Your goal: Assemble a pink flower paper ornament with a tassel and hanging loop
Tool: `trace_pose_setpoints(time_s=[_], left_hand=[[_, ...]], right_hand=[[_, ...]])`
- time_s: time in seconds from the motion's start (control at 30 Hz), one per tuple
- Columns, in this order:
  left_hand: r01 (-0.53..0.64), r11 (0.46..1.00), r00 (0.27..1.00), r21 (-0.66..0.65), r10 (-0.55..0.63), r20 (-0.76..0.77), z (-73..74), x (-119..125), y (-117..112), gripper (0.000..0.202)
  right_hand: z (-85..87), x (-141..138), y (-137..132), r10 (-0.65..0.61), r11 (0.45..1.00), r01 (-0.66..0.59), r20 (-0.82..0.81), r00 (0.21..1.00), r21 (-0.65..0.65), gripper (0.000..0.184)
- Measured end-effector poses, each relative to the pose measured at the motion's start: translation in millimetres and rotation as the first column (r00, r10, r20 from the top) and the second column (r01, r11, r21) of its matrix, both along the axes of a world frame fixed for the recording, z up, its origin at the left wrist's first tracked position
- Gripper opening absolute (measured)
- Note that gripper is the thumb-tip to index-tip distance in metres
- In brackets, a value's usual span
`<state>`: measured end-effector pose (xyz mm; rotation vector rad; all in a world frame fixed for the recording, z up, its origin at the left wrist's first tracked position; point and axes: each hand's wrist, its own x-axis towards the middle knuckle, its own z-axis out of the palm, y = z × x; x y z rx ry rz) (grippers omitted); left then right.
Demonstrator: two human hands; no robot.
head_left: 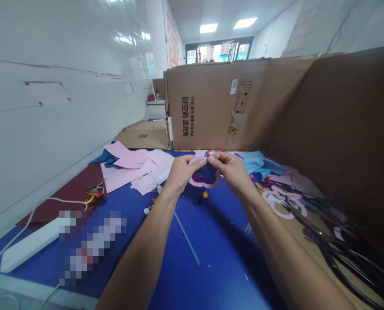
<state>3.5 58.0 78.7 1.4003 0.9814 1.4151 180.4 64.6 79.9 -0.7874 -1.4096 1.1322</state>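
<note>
Both hands hold up a small pink-rimmed craft piece (205,175) with a dark blue and purple middle, above the blue table. My left hand (185,171) pinches its upper left edge between thumb and fingers. Close beside it, my right hand (228,168) grips the upper right edge, the thumbs almost meeting. A little yellow ball (205,194) shows just under the piece; whether it hangs from it I cannot tell. Something red and blue (211,153) peeks out behind the fingertips.
Pink sheets (140,165) lie at the back left, light blue cloth (259,163) at the back right. Black-handled scissors (321,234) and pink cutouts (284,202) are on the right. A translucent stick (187,239) lies mid-table. Cardboard (211,107) walls the back; a white power strip (33,245) is left.
</note>
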Motion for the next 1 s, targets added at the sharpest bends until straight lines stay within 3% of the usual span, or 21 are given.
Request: trace_pose_setpoints(time_s=[0.23,0.53,0.77,1.0], left_hand=[[0.021,1.0,1.0,-0.023,-0.021,0.003,3.0,0.9,-3.6,0.033],[0.038,0.998,0.997,0.047,-0.041,0.061,8.5,5.3,-6.4,0.038],[-0.066,0.997,0.995,0.032,0.063,0.08,1.8,1.2,1.9,0.032],[-0.074,0.997,0.991,0.012,0.073,0.113,2.5,-4.0,4.6,0.033]], right_hand=[[-3.2,-3.3,2.3,-0.033,0.999,0.033,-0.021,0.999,0.007,0.049],[-3.0,-3.2,2.2,-0.023,1.0,0.023,-0.008,1.0,0.009,0.047],[0.8,-1.9,0.3,-0.047,0.999,0.047,0.002,0.999,0.028,0.05],[0.4,1.3,0.9,-0.102,0.994,0.101,0.014,0.995,0.034,0.05]])
